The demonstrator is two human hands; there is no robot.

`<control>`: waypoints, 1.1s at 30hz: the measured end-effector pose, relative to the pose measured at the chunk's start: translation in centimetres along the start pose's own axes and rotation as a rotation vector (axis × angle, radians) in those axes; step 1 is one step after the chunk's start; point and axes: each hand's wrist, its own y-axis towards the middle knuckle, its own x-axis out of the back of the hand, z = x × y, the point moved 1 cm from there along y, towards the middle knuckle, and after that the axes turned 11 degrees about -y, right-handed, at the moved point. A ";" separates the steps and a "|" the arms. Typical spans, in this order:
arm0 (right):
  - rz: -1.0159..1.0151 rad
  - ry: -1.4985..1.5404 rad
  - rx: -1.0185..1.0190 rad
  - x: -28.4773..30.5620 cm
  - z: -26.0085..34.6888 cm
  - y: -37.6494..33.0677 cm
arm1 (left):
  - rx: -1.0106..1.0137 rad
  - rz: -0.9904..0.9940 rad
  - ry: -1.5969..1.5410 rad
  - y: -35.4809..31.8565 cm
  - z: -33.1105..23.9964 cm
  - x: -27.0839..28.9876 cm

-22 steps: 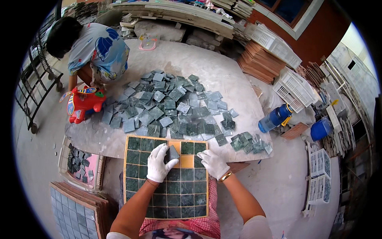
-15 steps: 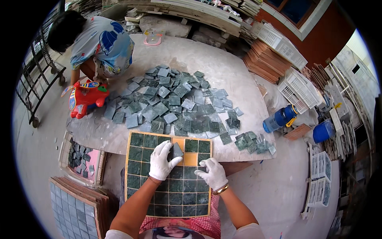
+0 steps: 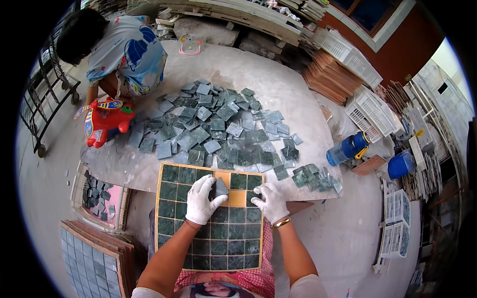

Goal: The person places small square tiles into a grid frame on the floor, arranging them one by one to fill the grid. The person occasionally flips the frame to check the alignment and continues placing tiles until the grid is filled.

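Note:
On my lap lies a square board (image 3: 208, 270) with a pale yellow rim, laid with rows of dark green stone tiles. My left hand (image 3: 199, 203), in a white glove, is closed on a loose grey-green tile (image 3: 220, 186), pinched between thumb and fingers and tilted over the board. Bare yellow backing (image 3: 238, 199) shows beside that tile in the upper rows. My right hand (image 3: 272, 202), also gloved, is at the board's right edge. Its fingers are curled but parted, their tips by a laid tile (image 3: 252, 198).
Loose tiles (image 3: 200, 134) cover the large grey table (image 3: 258, 69) ahead, with a smaller pile (image 3: 318, 178) at right. A person (image 3: 124, 54) crouches far left by a red toy aircraft (image 3: 107, 121). A blue bottle (image 3: 348, 148) stands right; tiled boards (image 3: 92, 258) are stacked at left.
My right hand has shifted up and slightly right along the board's edge, to the tile in a higher row. My left hand keeps its tile in nearly the same place.

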 end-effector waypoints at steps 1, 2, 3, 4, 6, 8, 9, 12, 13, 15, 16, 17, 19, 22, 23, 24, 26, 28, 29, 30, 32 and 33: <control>-0.008 -0.041 0.043 -0.1 0.1 0.3 | -0.003 -0.006 0.011 0.0 0.0 0.1; -0.010 -0.081 0.086 -0.3 0.3 0.5 | -0.010 -0.002 0.016 0.0 -0.1 0.0; -0.012 -0.122 0.130 -0.4 0.5 0.7 | -0.016 0.001 0.021 0.1 -0.3 0.0; 0.041 -0.127 0.096 -0.4 0.7 0.9 | -0.022 0.005 0.025 0.2 -0.4 0.0; 0.120 -0.191 0.097 0.1 1.5 1.0 | 0.007 0.020 -0.003 0.3 -0.3 -0.1; 0.189 -0.273 0.078 0.7 3.0 1.2 | 0.034 0.024 -0.033 0.2 -0.2 0.0; 0.153 -0.265 0.068 0.4 2.8 1.1 | 0.033 0.017 -0.035 0.1 -0.1 0.0; 0.133 -0.228 0.020 -0.1 2.3 1.2 | 0.042 0.012 -0.041 -0.1 0.1 -0.2; 0.160 -0.256 0.047 0.2 2.4 1.5 | 0.047 0.023 -0.049 0.1 0.0 -0.2; 0.207 -0.311 0.100 1.0 2.6 2.3 | 0.041 0.029 -0.042 0.2 -0.1 -0.1; 0.252 -0.339 0.183 0.8 1.9 2.6 | 0.033 0.024 -0.028 0.0 -0.2 -0.1; 0.239 -0.281 0.166 1.5 2.0 2.7 | 0.027 0.015 -0.012 0.0 -0.2 0.0; 0.223 -0.170 0.130 3.2 2.4 2.5 | 0.014 0.014 -0.015 0.1 -0.2 0.1; 0.126 0.532 -0.319 3.6 1.2 0.9 | -0.020 -0.002 0.008 0.1 -0.2 0.0; 0.096 0.800 -0.506 3.8 1.1 0.1 | -0.038 -0.004 0.021 0.2 -0.3 -0.1; -0.008 0.975 -0.493 3.6 1.1 -0.6 | -0.035 -0.008 0.025 0.2 -0.3 -0.1; -0.090 1.095 -0.533 3.6 2.0 -1.7 | -0.043 -0.017 0.034 0.1 0.1 -0.1; -0.155 1.094 -0.570 4.0 3.0 -2.7 | -0.042 -0.021 0.020 -0.1 0.5 -0.3; -0.184 1.106 -0.571 4.1 3.4 -2.9 | -0.046 -0.025 0.021 -0.1 0.6 -0.3; -0.212 1.118 -0.570 4.0 3.6 -3.0 | -0.048 -0.024 0.022 -0.1 0.6 -0.3; -0.241 1.127 -0.569 3.9 3.6 -3.3 | -0.052 -0.027 0.023 0.0 0.4 -0.2; -0.241 1.124 -0.569 3.7 3.4 -3.4 | -0.053 -0.022 0.027 0.0 0.4 -0.2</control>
